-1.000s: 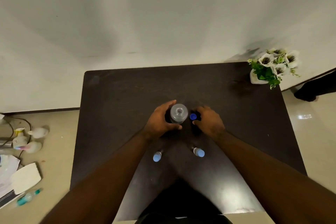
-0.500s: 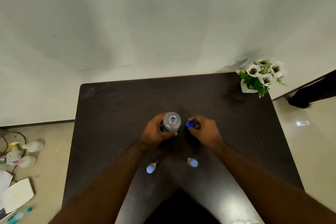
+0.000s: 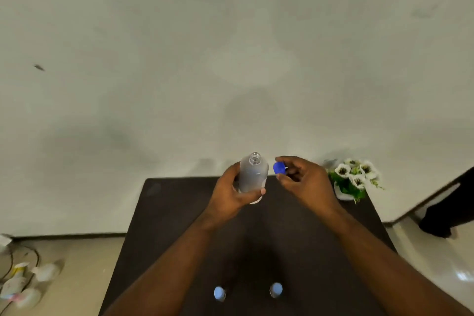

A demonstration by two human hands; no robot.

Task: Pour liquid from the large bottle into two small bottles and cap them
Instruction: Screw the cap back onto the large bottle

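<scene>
Two small bottles: the left one [image 3: 219, 293] and the right one [image 3: 276, 289] stand near the front edge of the dark tabletop [image 3: 179, 213], both with pale blue caps on as far as I can tell from above. So nothing's been poured yet, I'd say.

The left hand [image 3: 230, 194] has its grip wrapped round the large bottle [image 3: 253, 174], which is lifted clear of the tabletop, roughly upright, neck open. The right hand [image 3: 301, 179] pinches the dark blue cap [image 3: 279, 168] between thumb and fingertips, just beside the bottle's neck but not touching it.

How I'd handle this bit: park that blue cap somewhere off to the side where it won't roll, well away from the flower pot [image 3: 352, 182] at the far right corner. Then set the big bottle down, or keep it level, because it's open and a tilt will slosh. The small bottles need uncapping before any pouring, and their mouths look narrow, so steady each one with the free hand and tip the big one slowly, lip close to lip. Can't really tell how full the frosted bottle is, so go gentle.
</scene>
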